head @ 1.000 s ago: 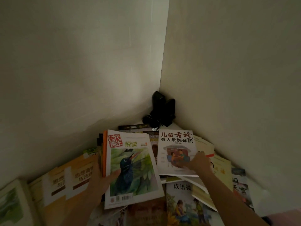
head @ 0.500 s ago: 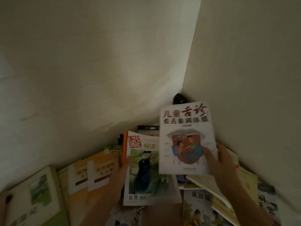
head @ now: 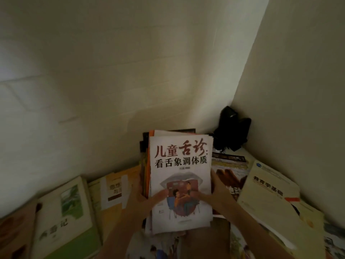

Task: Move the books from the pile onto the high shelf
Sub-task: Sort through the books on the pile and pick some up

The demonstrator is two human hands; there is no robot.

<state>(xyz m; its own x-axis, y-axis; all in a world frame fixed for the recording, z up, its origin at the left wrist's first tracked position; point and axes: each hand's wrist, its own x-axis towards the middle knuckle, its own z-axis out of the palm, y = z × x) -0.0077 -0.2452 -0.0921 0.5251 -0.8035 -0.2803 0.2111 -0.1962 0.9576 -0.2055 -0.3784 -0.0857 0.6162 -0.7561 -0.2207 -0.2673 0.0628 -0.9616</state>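
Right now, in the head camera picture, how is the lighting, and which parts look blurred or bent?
Head view: the light is dim and warm, the corner and its black object in shadow. The white book's title reads clearly, yet the left hand and right hand on it are smeared by motion. The cream book at right is softer. The wide lens bends the wall lines. No glare.

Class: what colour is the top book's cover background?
White, on the top book; head view shows it.

"儿童舌诊: 看舌象调体质" on the white book (head: 181,165); "教育学基础" on the cream book (head: 268,191).
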